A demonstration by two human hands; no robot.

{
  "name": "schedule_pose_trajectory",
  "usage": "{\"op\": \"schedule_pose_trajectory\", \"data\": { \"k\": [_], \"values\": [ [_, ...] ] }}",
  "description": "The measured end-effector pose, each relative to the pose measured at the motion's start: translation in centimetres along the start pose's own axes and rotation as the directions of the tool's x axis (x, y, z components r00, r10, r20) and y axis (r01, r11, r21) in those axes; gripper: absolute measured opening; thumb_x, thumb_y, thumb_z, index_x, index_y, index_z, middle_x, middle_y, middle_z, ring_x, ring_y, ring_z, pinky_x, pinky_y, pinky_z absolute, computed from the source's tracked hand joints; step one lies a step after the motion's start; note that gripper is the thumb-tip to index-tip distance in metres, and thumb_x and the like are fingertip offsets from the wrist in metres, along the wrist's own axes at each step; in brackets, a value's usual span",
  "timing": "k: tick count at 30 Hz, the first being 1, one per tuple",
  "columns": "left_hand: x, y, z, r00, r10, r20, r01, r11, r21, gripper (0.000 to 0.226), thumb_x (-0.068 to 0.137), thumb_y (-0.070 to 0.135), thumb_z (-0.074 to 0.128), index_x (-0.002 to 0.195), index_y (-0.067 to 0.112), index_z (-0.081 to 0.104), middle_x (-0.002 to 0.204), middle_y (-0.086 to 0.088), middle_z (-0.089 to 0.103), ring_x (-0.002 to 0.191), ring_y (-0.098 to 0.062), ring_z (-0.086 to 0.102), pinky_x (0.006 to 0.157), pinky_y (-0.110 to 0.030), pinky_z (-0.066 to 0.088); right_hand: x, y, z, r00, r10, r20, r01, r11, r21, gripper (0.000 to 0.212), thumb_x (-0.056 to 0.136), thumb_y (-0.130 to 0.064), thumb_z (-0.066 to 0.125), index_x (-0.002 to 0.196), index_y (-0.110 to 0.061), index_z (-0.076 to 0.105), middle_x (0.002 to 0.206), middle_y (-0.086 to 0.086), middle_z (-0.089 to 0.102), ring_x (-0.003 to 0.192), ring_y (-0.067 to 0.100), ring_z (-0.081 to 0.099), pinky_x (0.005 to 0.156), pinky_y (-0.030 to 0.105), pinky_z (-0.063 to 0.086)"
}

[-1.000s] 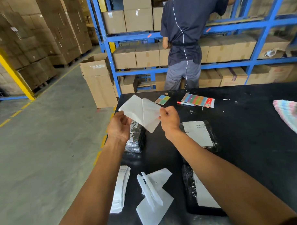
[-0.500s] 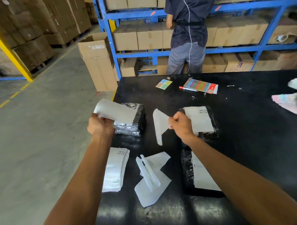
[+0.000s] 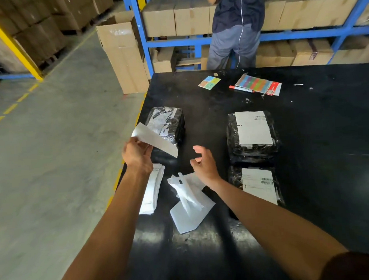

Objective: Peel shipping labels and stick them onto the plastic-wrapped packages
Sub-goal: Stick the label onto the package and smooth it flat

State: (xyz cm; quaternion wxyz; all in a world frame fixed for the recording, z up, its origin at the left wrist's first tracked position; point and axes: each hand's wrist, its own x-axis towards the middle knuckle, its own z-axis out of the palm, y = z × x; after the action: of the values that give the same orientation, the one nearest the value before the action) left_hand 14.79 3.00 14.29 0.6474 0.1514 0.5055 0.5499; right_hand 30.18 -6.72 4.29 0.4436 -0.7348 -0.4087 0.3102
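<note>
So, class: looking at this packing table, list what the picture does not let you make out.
- Label in the left hand: printed side turned away, head view.
- Label print on the two right packages: too small to read.
- Near package: its near end is hidden by the right forearm.
- Person at the shelves: cut off by the top edge.

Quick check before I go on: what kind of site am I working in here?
Most likely a warehouse packing station: blue racking loaded with cardboard cartons, and a black table with plastic-wrapped packages getting shipping labels.
</note>
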Motion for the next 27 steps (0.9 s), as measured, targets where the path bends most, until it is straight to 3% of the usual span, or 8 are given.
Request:
{"op": "schedule_pose_trajectory", "data": {
  "k": [3, 6, 8, 11, 13, 17, 22, 27],
  "values": [
    [0.0, -0.6, 0.4, 1.0, -0.011, 0.001, 0.011, 0.999, 0.039, 0.019, 0.096, 0.009, 0.048, 0.114, 0.005, 0.054, 0.098, -0.013, 0.063, 0.089, -0.025, 0.066, 0.089, -0.04, 0.055, 0.7, -2.5, -0.7, 0.981, -0.19, -0.038, 0.192, 0.979, 0.072, 0.065, 0.078, -0.007, 0.067, 0.137, -0.021, 0.044, 0.135, 0.002, 0.04, 0.115, 0.014, 0.05, 0.091, 0.011, 0.042],
    [-0.7, -1.6, 1.3, 0.999, -0.024, 0.025, 0.023, 0.998, 0.051, 0.023, 0.097, 0.008, 0.048, 0.118, 0.003, 0.055, 0.106, -0.014, 0.065, 0.099, -0.027, 0.066, 0.085, -0.035, 0.055, 1.1, -4.5, -0.5, 0.936, -0.332, 0.12, 0.345, 0.931, -0.121, 0.069, 0.071, -0.03, 0.075, 0.132, -0.027, 0.043, 0.132, -0.003, 0.041, 0.121, 0.017, 0.046, 0.099, 0.033, 0.04],
    [-1.4, -2.5, 1.9, 0.999, -0.019, 0.047, 0.017, 0.998, 0.059, 0.024, 0.097, 0.008, 0.048, 0.118, 0.002, 0.058, 0.101, -0.013, 0.067, 0.093, -0.024, 0.066, 0.078, -0.031, 0.055, 1.4, -4.8, 0.0, 0.911, -0.4, 0.096, 0.411, 0.875, -0.256, 0.052, 0.075, -0.036, 0.075, 0.119, -0.024, 0.049, 0.123, -0.005, 0.048, 0.112, 0.018, 0.051, 0.093, 0.036, 0.042],
    [-2.1, -3.2, 2.4, 0.995, -0.034, 0.098, 0.029, 0.998, 0.053, 0.022, 0.095, 0.006, 0.048, 0.114, 0.004, 0.059, 0.097, -0.012, 0.065, 0.092, -0.025, 0.063, 0.083, -0.034, 0.055, 1.9, -4.7, 0.5, 0.876, -0.48, -0.058, 0.444, 0.846, -0.295, 0.02, 0.084, -0.014, 0.07, 0.097, -0.017, 0.055, 0.101, 0.0, 0.057, 0.091, 0.021, 0.058, 0.079, 0.042, 0.053],
    [-2.4, -3.3, 2.3, 0.983, -0.035, 0.183, 0.03, 0.999, 0.027, 0.017, 0.094, 0.009, 0.048, 0.106, 0.008, 0.06, 0.098, -0.01, 0.064, 0.097, -0.026, 0.061, 0.091, -0.037, 0.051, 2.3, -4.5, 0.4, 0.897, -0.428, -0.113, 0.389, 0.884, -0.259, 0.018, 0.086, -0.005, 0.066, 0.093, -0.017, 0.054, 0.095, -0.001, 0.059, 0.085, 0.02, 0.059, 0.074, 0.044, 0.054],
    [-1.2, -2.5, 2.0, 0.972, 0.089, 0.216, -0.103, 0.993, 0.056, 0.018, 0.097, 0.026, 0.045, 0.1, 0.017, 0.061, 0.11, -0.004, 0.067, 0.109, -0.024, 0.063, 0.096, -0.037, 0.045, 3.7, -5.0, -0.5, 0.976, -0.145, -0.163, 0.132, 0.988, -0.084, 0.012, 0.095, -0.019, 0.059, 0.105, -0.014, 0.054, 0.103, -0.001, 0.061, 0.091, 0.018, 0.06, 0.075, 0.04, 0.058],
    [3.8, -1.9, 2.6, 0.981, -0.05, 0.187, -0.072, 0.803, 0.591, 0.027, 0.092, 0.032, 0.061, 0.116, 0.019, 0.061, 0.115, -0.002, 0.067, 0.106, -0.025, 0.064, 0.096, -0.037, 0.052, 5.5, -7.5, -0.9, 0.994, 0.112, 0.018, -0.112, 0.943, 0.313, 0.021, 0.098, -0.023, 0.056, 0.118, -0.017, 0.052, 0.119, -0.001, 0.062, 0.099, 0.012, 0.06, 0.066, 0.016, 0.047],
    [7.5, -0.7, 4.9, 0.96, 0.006, 0.279, -0.193, 0.736, 0.649, 0.007, 0.089, 0.021, 0.068, 0.09, 0.014, 0.069, 0.104, -0.006, 0.071, 0.086, -0.021, 0.065, 0.085, -0.032, 0.056, 8.8, -8.7, 0.8, 0.981, 0.183, 0.07, -0.196, 0.881, 0.432, 0.022, 0.097, -0.018, 0.058, 0.118, -0.014, 0.056, 0.113, -0.001, 0.065, 0.093, 0.009, 0.062, 0.071, 0.019, 0.049]
  ]
}}
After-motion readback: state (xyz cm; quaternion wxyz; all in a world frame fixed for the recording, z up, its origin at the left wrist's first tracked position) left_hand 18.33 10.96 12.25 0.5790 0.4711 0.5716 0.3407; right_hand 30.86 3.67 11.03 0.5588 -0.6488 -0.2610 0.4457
